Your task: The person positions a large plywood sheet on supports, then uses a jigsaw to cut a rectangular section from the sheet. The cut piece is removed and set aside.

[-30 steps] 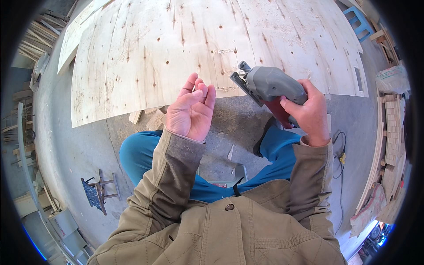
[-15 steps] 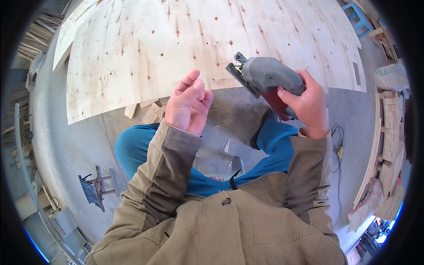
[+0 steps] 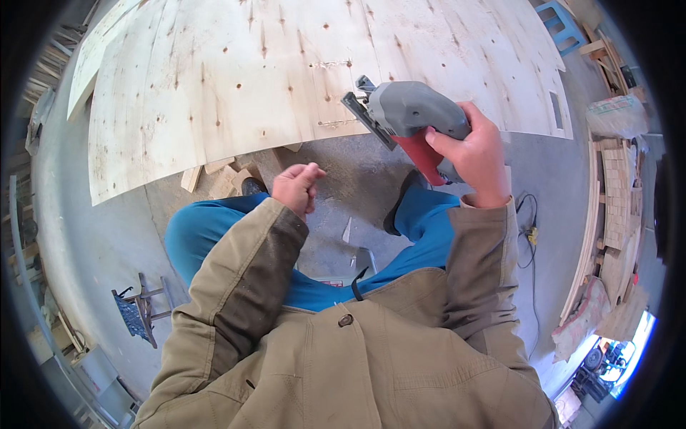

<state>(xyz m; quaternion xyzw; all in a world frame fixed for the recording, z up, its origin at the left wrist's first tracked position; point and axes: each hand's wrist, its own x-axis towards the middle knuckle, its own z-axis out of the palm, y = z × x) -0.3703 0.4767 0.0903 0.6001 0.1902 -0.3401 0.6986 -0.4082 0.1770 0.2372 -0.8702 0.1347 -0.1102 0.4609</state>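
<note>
Grey-red jigsaw (image 3: 411, 118) | clasped in right hand (image 3: 475, 146) | at plywood sheet (image 3: 236, 79) edge

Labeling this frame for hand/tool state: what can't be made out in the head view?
- Jigsaw: blade hidden behind its own base plate.
- Right hand: trigger finger hidden by the red grip.
- Left hand: fingers curled, anything pinched is too small to tell.
- Plywood sheet: far end cut off by the top edge.
- Power cord: its run to the saw is hidden by the sleeve.

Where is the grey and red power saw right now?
In the head view, the power saw sits right of centre, gripped by the right hand at the near edge of the plywood sheet, above the concrete floor.
</note>
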